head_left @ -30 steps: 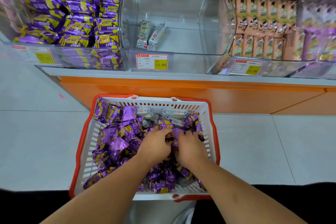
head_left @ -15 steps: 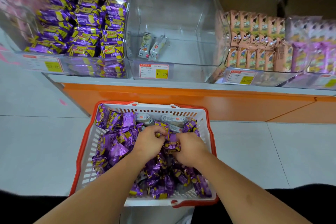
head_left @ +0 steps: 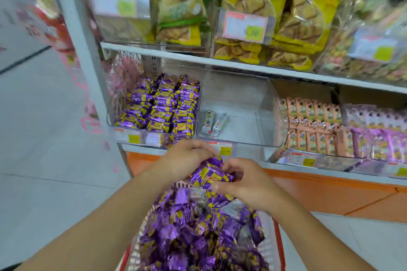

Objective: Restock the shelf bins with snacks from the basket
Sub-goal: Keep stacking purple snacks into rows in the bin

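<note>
Both hands, left hand (head_left: 187,158) & right hand (head_left: 244,185), grip purple snacks (head_left: 209,175) above basket (head_left: 267,246)

The middle clear bin (head_left: 240,114) stands nearly empty, open from above under the upper shelf (head_left: 242,66); two small packets (head_left: 212,123) lie near-left. The purple-snack bin (head_left: 158,105) left is packed full.
</note>
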Tool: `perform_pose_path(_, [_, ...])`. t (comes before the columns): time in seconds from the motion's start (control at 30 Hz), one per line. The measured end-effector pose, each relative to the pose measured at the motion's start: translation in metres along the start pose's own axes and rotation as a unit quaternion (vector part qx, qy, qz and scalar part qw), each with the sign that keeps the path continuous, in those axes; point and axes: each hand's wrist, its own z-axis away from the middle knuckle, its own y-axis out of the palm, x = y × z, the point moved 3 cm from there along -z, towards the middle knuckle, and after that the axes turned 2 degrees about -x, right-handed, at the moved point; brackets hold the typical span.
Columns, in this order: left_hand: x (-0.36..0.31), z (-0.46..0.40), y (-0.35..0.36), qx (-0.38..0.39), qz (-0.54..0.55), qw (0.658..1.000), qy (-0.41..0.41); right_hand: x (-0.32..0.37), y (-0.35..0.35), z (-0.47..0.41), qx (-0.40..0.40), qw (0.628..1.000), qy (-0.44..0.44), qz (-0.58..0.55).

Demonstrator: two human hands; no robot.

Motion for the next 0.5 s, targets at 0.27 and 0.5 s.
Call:
perform_pose_path(0.27, [-0.063,0.011,-0.107,-0.096,0.096,0.989,0.063,0.125,-0.009,-0.042,0.003,0.992,-0.104,-0.068])
perform_pose_path(0.5, [-0.014,-0.037,-0.166,-0.236,-0.052,0.970,0.035,0.163,0.007,-0.123,-0.021,0.988,-0.131,-0.078])
